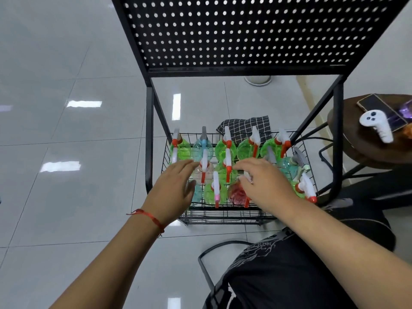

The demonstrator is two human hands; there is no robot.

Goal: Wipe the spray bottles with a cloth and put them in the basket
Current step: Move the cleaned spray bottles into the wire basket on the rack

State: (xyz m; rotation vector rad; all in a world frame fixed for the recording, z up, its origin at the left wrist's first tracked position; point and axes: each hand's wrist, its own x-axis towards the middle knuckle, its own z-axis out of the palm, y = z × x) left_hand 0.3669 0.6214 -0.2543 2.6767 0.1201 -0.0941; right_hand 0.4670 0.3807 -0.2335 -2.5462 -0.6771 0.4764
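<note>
My left hand [176,184] and right hand [265,184] hover with each grip spread, holding nothing, just above upright spray bottles [246,152] packed in the wire basket [223,216]. The checked cloth [245,126] lies beyond, nearer my right.

wire basket [223,216] on tiled floor [66,63]

Basket [223,216] beneath rack shelf [245,30] | spray bottles [247,150] in rows inside basket | cloth [245,126] behind basket | stool [352,126] right of basket, phone [376,108] and controller [376,124] on it | your left hand [176,186] and right hand [265,186] over basket.
</note>
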